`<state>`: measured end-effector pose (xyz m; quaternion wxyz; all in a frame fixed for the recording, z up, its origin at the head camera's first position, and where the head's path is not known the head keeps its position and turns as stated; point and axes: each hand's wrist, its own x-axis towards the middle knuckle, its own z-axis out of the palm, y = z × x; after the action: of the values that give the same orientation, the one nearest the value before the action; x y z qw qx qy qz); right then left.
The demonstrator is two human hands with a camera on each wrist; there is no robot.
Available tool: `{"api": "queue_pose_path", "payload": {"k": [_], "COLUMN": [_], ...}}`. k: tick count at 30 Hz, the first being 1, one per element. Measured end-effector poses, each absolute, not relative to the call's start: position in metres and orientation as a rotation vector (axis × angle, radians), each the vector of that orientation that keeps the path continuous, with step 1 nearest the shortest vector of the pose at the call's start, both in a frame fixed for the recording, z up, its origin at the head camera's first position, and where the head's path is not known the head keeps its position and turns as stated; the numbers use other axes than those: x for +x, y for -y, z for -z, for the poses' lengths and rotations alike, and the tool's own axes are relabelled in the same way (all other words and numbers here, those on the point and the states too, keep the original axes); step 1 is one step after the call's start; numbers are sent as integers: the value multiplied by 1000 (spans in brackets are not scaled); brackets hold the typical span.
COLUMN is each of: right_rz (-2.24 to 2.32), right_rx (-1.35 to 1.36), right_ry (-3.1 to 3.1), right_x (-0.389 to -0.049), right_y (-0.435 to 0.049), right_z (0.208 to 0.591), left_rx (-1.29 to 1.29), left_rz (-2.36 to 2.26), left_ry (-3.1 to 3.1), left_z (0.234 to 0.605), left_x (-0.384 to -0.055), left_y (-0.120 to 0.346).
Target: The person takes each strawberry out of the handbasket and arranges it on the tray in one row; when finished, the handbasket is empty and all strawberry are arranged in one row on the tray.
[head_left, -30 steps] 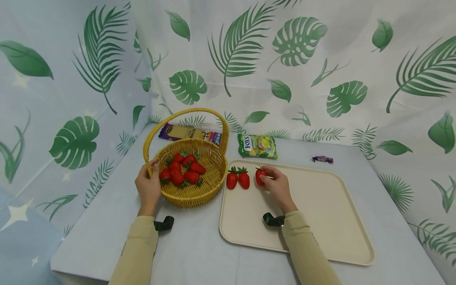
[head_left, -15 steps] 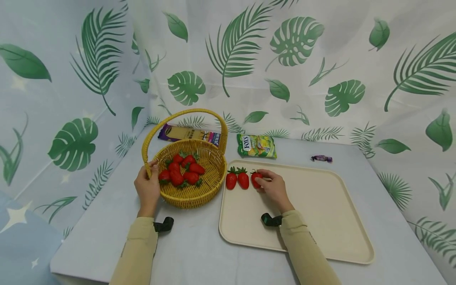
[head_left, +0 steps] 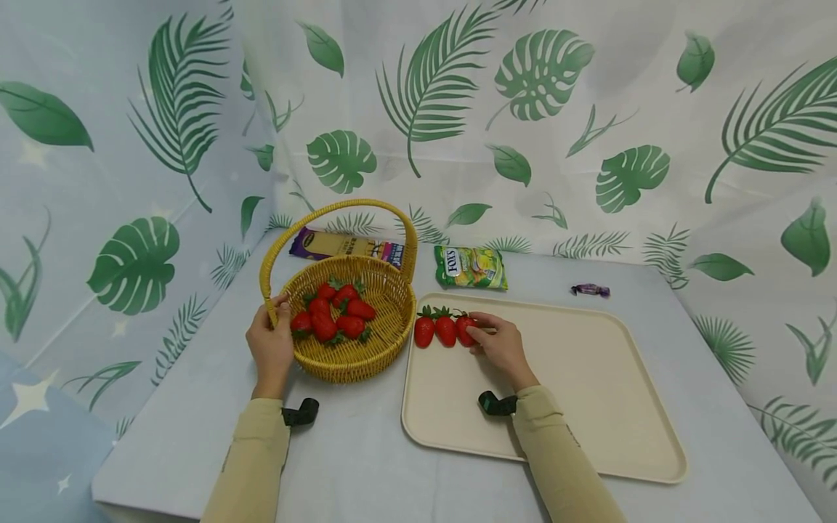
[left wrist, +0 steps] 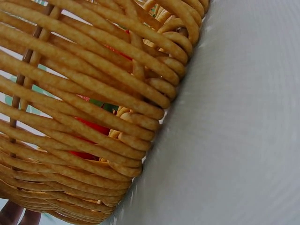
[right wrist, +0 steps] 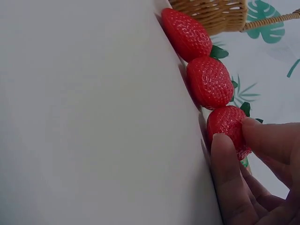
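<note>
My left hand (head_left: 271,347) grips the yellow wicker basket (head_left: 356,367) at its left rim, by the foot of the handle. Several red strawberries (head_left: 323,325) lie inside it. In the left wrist view the woven wall (left wrist: 70,101) fills much of the picture, with fingertips (left wrist: 29,217) at the lower left corner. Over the beige tray (head_left: 556,392), my right hand (head_left: 505,347) pinches a strawberry (head_left: 465,328) between thumb and fingers. Close to its left sit two more, a middle strawberry (head_left: 446,330) and an outer strawberry (head_left: 423,331), making a row along the tray's back left corner.
Behind the basket lies a purple and yellow packet (head_left: 346,245). A green candy bag (head_left: 471,267) stands behind the tray, and a small purple wrapped candy (head_left: 591,290) lies farther right. Leaf-printed cloth (head_left: 445,145) hangs along the back and sides.
My right hand has moved left with its strawberry, bringing it down beside the other two on the tray. The left hand has stayed on the basket.
</note>
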<state>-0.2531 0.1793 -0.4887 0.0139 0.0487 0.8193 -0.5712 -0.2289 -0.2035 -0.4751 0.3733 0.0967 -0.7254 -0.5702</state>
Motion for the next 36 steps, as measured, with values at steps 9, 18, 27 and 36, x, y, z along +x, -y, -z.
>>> {"api": "queue_pose_path", "payload": {"k": [9,18,27,36], "right_rz": [1765,1778,2054,1983], "right_rx": [149,198,180,-417], "right_ry": [-2565,-2658,-2641,-2553], "right_x": [-253,-251,-243,-233], "right_y": [-178,-178,-165,-101], "right_z": [490,487,473,439], "left_rx": [249,256,254,242], "left_rz": [1471,1481,1463,1455], "left_ry": [1870,1864,1874,1866], "left_z": [475,476,477,478], "left_x": [-228,-228,-229,-230], "left_y": [203,204,204,204]}}
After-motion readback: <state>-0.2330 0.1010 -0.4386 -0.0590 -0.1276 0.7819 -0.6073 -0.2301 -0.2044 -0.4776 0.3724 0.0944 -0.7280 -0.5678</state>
